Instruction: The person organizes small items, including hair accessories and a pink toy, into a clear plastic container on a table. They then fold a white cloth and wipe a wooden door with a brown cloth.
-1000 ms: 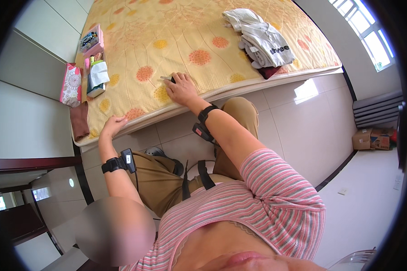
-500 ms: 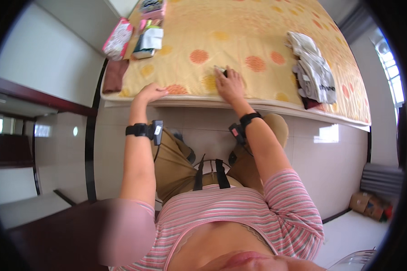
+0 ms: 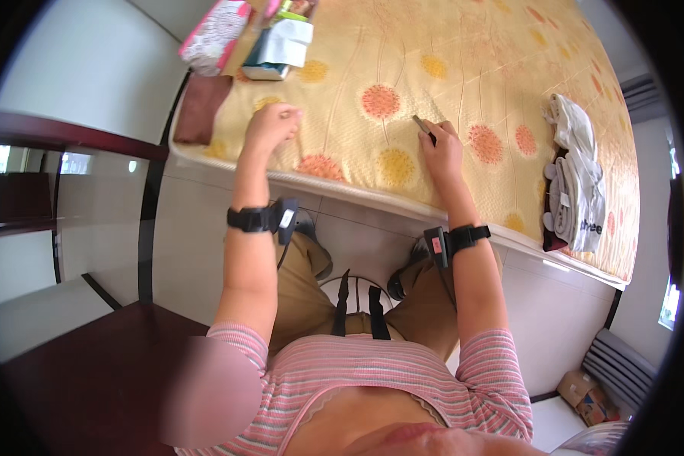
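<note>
Right hand (image 3: 442,148): your fingers pinch narrowly around a slim dark tool (image 3: 422,126), tip pointing left and away from you.
Left hand (image 3: 273,128): your fingers curl loosely near the brown cloth (image 3: 205,110); you can't tell if they hold anything.
Tool's progress: in your grip, seemingly not set down; over the mattress (image 3: 471,87), contact unclear.
Clothes pile (image 3: 579,182): right of your hands, untouched.

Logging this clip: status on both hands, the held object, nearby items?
Right hand: fingers around slim dark object, over mattress. Left hand: fingers curled, contents unclear. Brown cloth to the left, folded clothes to the right, both apart from hands.
</note>
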`<state>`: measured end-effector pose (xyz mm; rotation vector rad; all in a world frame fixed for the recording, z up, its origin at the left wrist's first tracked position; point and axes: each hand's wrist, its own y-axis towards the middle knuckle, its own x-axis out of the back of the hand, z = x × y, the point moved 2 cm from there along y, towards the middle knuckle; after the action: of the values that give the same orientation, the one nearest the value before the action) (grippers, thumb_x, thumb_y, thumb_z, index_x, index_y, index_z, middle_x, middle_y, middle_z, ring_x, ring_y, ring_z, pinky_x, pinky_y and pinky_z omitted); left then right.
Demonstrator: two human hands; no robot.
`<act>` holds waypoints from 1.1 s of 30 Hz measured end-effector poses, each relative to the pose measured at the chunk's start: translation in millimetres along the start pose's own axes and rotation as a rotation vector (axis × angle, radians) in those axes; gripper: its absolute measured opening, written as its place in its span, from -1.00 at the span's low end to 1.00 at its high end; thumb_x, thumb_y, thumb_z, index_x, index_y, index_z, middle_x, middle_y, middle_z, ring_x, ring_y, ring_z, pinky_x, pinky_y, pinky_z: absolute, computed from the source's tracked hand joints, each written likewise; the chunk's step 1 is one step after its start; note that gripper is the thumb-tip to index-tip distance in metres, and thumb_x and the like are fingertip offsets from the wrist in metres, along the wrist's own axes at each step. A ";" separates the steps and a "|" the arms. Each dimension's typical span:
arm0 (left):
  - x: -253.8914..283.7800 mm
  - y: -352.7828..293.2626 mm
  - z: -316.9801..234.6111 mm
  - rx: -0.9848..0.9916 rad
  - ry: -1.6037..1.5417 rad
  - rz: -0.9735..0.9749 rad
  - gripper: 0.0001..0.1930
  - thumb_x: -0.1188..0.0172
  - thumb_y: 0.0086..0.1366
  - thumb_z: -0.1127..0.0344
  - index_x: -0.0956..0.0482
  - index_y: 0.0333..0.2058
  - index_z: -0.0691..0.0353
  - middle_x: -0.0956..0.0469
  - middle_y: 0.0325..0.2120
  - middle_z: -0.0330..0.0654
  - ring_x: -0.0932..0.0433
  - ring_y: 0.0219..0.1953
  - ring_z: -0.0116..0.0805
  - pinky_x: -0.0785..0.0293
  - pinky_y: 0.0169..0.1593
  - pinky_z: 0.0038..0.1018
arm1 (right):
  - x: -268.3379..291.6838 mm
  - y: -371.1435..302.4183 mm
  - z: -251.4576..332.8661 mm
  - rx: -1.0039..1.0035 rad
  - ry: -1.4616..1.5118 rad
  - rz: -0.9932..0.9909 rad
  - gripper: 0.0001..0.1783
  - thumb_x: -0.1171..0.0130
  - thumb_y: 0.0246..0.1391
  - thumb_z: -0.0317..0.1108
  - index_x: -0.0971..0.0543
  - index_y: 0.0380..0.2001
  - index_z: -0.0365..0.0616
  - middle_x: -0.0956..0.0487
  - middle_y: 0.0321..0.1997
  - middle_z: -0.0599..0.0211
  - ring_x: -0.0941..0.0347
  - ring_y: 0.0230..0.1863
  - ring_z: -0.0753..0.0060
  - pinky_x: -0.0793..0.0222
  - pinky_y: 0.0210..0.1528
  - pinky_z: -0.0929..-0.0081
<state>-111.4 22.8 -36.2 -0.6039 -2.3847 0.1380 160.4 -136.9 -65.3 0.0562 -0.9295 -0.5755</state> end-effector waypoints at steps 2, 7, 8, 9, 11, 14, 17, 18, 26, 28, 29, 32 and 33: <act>-2.5 1.4 22.5 0.027 -0.229 -0.083 -0.74 -0.06 0.17 0.28 -0.48 -0.24 0.36 -0.45 -0.62 -0.25 -0.38 -0.64 -0.59 -0.33 -0.55 -0.69 | -2.8 5.7 0.2 -0.087 0.032 0.062 -0.72 -0.10 -0.18 -0.39 -0.54 -0.29 -0.09 -0.41 -0.46 0.17 -0.37 -0.41 0.12 -0.29 -0.36 0.31; 5.8 14.8 4.8 0.152 -0.144 -0.179 -0.85 -0.06 0.17 0.33 -0.49 -0.40 0.32 -0.41 -0.70 -0.30 -0.35 -0.69 -0.63 -0.28 -0.60 -0.68 | 11.4 18.1 12.9 -0.146 0.039 0.178 -0.69 -0.15 -0.20 -0.42 -0.51 -0.27 -0.13 -0.41 -0.49 0.23 -0.37 -0.48 0.19 -0.29 -0.41 0.36; 3.8 17.5 5.6 0.171 -0.134 -0.202 -0.85 -0.07 0.16 0.34 -0.48 -0.42 0.31 -0.40 -0.71 -0.31 -0.33 -0.70 -0.63 -0.27 -0.61 -0.68 | 14.8 17.8 13.3 -0.097 -0.012 0.183 -0.69 -0.16 -0.21 -0.44 -0.50 -0.28 -0.18 -0.40 -0.47 0.22 -0.35 -0.47 0.22 -0.29 -0.40 0.38; 1.3 23.4 5.6 0.188 -0.125 -0.239 -0.86 -0.07 0.16 0.34 -0.48 -0.43 0.31 -0.39 -0.72 -0.32 -0.32 -0.70 -0.64 -0.27 -0.61 -0.67 | 13.0 18.3 9.9 -0.100 -0.005 0.213 -0.66 -0.19 -0.25 -0.45 -0.50 -0.27 -0.21 -0.40 -0.43 0.22 -0.33 -0.40 0.23 -0.27 -0.37 0.40; -1.5 32.5 4.8 0.229 -0.129 -0.320 -0.86 -0.09 0.15 0.36 -0.45 -0.50 0.32 -0.34 -0.76 -0.34 -0.27 -0.72 -0.65 -0.21 -0.63 -0.67 | 14.0 29.1 12.7 -0.025 -0.136 0.211 -0.63 -0.21 -0.28 -0.44 -0.50 -0.27 -0.20 -0.40 -0.41 0.24 -0.31 -0.35 0.22 -0.25 -0.31 0.38; -3.8 43.5 17.0 0.091 0.034 -0.508 -0.84 -0.11 0.14 0.35 -0.44 -0.53 0.32 -0.32 -0.78 -0.35 -0.23 -0.73 -0.66 -0.15 -0.65 -0.68 | 16.2 36.7 7.6 -0.015 -0.184 0.215 -0.59 -0.23 -0.33 -0.41 -0.50 -0.26 -0.18 -0.39 -0.37 0.25 -0.28 -0.28 0.20 -0.20 -0.22 0.31; -9.4 47.3 20.3 0.054 0.124 -0.604 -0.86 -0.15 0.11 0.36 -0.45 -0.55 0.30 -0.27 -0.81 -0.35 -0.17 -0.75 -0.66 -0.10 -0.66 -0.66 | 12.0 41.2 5.5 -0.054 -0.145 0.228 -0.55 -0.25 -0.36 -0.37 -0.49 -0.24 -0.17 -0.37 -0.34 0.24 -0.26 -0.26 0.17 -0.14 -0.16 0.25; -10.9 46.6 18.8 0.061 0.134 -0.609 -0.86 -0.15 0.10 0.37 -0.45 -0.55 0.29 -0.27 -0.81 -0.35 -0.16 -0.75 -0.66 -0.10 -0.66 -0.65 | 12.5 39.4 5.5 -0.067 -0.135 0.239 -0.53 -0.25 -0.37 -0.36 -0.49 -0.23 -0.16 -0.36 -0.33 0.23 -0.25 -0.25 0.17 -0.12 -0.15 0.23; -11.1 45.3 15.4 0.026 0.149 -0.630 -0.91 -0.16 0.08 0.41 -0.47 -0.52 0.29 -0.31 -0.79 -0.34 -0.18 -0.75 -0.62 -0.10 -0.66 -0.66 | 8.8 29.3 -3.2 -0.056 -0.118 0.161 -0.46 -0.28 -0.36 -0.21 -0.46 -0.19 -0.12 -0.35 -0.28 0.26 -0.25 -0.20 0.15 -0.13 -0.14 0.21; -9.3 42.9 15.7 0.063 0.110 -0.622 -0.94 -0.15 0.07 0.45 -0.47 -0.49 0.29 -0.38 -0.73 -0.31 -0.26 -0.71 -0.54 -0.20 -0.60 -0.61 | 7.3 27.6 -5.5 -0.039 -0.093 0.112 -0.45 -0.28 -0.36 -0.19 -0.45 -0.18 -0.12 -0.35 -0.27 0.26 -0.25 -0.19 0.14 -0.14 -0.14 0.21; -6.7 40.3 12.7 -0.035 0.184 -0.672 -0.94 -0.15 0.06 0.45 -0.48 -0.45 0.28 -0.41 -0.61 -0.25 -0.32 -0.58 -0.44 -0.26 -0.50 -0.54 | 7.5 27.7 -4.6 -0.027 -0.097 0.106 -0.45 -0.27 -0.35 -0.19 -0.45 -0.18 -0.13 -0.35 -0.26 0.25 -0.25 -0.19 0.14 -0.14 -0.14 0.21; 9.2 46.5 4.4 -0.218 0.466 -0.765 -0.84 -0.14 0.05 0.42 -0.50 -0.33 0.23 -0.37 -0.23 -0.06 -0.33 -0.19 -0.15 -0.29 -0.19 -0.29 | 4.0 33.4 1.0 -0.019 -0.121 0.121 -0.47 -0.26 -0.33 -0.20 -0.44 -0.19 -0.14 -0.36 -0.26 0.23 -0.26 -0.20 0.13 -0.14 -0.14 0.19; 16.2 46.8 0.3 -0.200 0.587 -0.759 -0.79 -0.14 0.05 0.41 -0.51 -0.28 0.20 -0.27 -0.10 0.00 -0.23 -0.06 -0.04 -0.22 -0.09 -0.19 | 6.6 33.1 4.4 -0.033 -0.144 0.150 -0.48 -0.25 -0.32 -0.21 -0.44 -0.20 -0.14 -0.36 -0.26 0.22 -0.26 -0.20 0.13 -0.14 -0.14 0.19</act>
<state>-104.3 71.8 -38.7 0.1948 -1.8975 -0.5386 174.7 -111.1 -48.3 -0.0846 -1.0537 -0.4596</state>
